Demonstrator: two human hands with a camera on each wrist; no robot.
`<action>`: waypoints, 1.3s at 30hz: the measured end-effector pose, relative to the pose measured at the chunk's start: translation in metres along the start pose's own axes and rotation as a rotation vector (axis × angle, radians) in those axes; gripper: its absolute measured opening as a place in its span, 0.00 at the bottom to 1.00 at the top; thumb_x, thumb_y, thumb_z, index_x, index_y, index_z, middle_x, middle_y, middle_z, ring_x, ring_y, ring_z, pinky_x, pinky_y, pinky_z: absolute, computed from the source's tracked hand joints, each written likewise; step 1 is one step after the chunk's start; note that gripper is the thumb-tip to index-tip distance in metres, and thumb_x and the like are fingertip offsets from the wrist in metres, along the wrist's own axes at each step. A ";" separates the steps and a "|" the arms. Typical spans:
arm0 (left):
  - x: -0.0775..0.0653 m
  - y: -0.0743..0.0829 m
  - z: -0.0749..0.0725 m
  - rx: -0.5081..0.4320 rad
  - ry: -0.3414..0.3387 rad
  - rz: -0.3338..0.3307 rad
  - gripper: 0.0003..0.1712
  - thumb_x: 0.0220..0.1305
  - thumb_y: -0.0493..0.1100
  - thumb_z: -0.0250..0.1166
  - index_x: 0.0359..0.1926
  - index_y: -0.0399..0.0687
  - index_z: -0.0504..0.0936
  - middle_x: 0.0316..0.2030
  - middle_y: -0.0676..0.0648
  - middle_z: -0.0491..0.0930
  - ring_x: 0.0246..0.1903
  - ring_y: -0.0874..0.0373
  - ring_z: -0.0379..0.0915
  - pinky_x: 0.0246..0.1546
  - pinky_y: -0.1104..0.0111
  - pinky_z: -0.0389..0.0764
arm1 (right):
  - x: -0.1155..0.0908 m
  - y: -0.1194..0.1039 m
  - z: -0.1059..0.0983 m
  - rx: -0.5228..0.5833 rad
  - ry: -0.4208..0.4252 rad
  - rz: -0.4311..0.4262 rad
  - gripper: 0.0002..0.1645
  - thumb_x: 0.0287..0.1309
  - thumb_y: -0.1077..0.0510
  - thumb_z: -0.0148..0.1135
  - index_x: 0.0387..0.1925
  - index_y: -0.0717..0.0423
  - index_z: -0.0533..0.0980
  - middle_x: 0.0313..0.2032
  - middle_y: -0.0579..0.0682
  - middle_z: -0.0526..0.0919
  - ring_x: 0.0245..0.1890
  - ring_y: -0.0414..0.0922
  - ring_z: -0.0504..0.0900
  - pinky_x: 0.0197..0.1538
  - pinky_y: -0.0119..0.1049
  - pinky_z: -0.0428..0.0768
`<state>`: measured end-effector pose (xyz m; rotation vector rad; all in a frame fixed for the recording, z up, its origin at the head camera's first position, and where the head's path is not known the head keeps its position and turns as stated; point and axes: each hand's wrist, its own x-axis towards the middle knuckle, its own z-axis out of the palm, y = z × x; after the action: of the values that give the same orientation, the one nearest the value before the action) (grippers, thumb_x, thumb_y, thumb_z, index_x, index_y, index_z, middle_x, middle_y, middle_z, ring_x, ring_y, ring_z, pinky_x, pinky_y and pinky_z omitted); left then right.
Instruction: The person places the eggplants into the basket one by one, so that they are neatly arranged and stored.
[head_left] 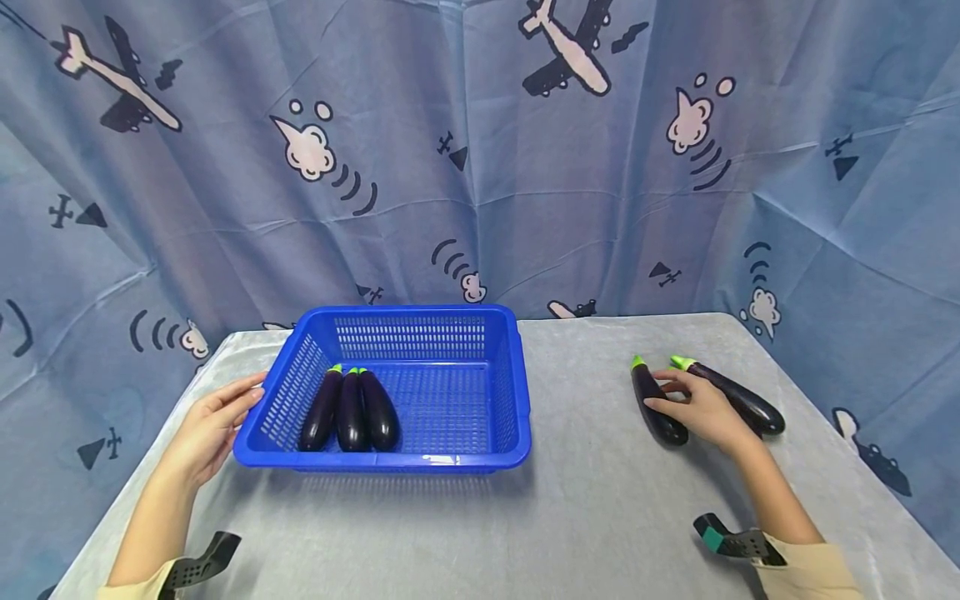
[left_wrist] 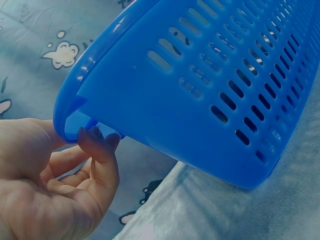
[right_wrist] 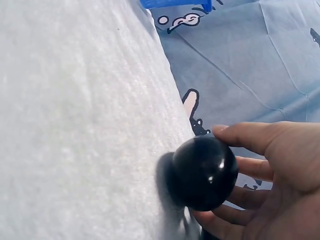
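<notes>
A blue plastic basket [head_left: 510, 392] with slotted walls stands left of the middle, three dark purple eggplants [head_left: 351, 412] side by side in its left part. My left hand [head_left: 213, 429] holds the basket's left rim, fingers curled under the lip in the left wrist view. Over on the right, my right hand [head_left: 701, 408] has its thumb and fingers about an eggplant [head_left: 660, 417] on the table. Its rounded end [right_wrist: 205, 172] faces the right wrist camera, with the thumb along one side and the other fingers along the opposite side.
Another eggplant [head_left: 738, 396] lies just beyond the right hand, partly hidden by it. Under everything is a table with a pale grey cloth [head_left: 585, 500]. A blue curtain [head_left: 405, 167] printed with airplanes hangs close behind the table's far edge.
</notes>
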<state>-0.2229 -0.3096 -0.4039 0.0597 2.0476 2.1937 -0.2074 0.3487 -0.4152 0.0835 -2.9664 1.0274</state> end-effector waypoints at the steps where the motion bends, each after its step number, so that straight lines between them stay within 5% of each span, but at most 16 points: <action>1: 0.000 0.000 0.000 0.001 0.000 -0.001 0.20 0.83 0.41 0.55 0.47 0.75 0.87 0.44 0.64 0.87 0.42 0.67 0.86 0.40 0.71 0.89 | 0.000 0.001 0.001 -0.002 -0.002 0.000 0.35 0.70 0.54 0.68 0.67 0.75 0.71 0.58 0.80 0.78 0.56 0.74 0.81 0.52 0.62 0.85; 18: 0.000 0.000 0.000 -0.010 -0.004 -0.008 0.20 0.83 0.41 0.55 0.47 0.75 0.88 0.43 0.63 0.87 0.41 0.66 0.86 0.40 0.71 0.89 | 0.001 0.002 0.000 0.012 -0.041 0.025 0.36 0.72 0.53 0.66 0.70 0.73 0.68 0.59 0.79 0.77 0.60 0.73 0.78 0.50 0.58 0.85; 29: 0.000 0.000 -0.001 -0.033 -0.024 0.006 0.21 0.83 0.39 0.54 0.48 0.74 0.88 0.43 0.61 0.88 0.40 0.65 0.87 0.38 0.70 0.89 | -0.001 -0.005 -0.004 0.158 -0.077 0.090 0.40 0.75 0.52 0.64 0.76 0.69 0.62 0.65 0.80 0.70 0.59 0.68 0.76 0.39 0.40 0.83; 39: 0.000 0.002 0.000 -0.001 -0.002 -0.018 0.20 0.83 0.41 0.55 0.47 0.75 0.87 0.43 0.63 0.88 0.40 0.66 0.86 0.39 0.71 0.89 | -0.004 -0.015 -0.012 0.263 -0.135 0.134 0.44 0.78 0.49 0.59 0.81 0.65 0.53 0.70 0.80 0.64 0.64 0.71 0.74 0.48 0.52 0.88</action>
<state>-0.2234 -0.3093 -0.4024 0.0436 2.0378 2.1838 -0.2025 0.3448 -0.3964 -0.0486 -2.9683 1.4815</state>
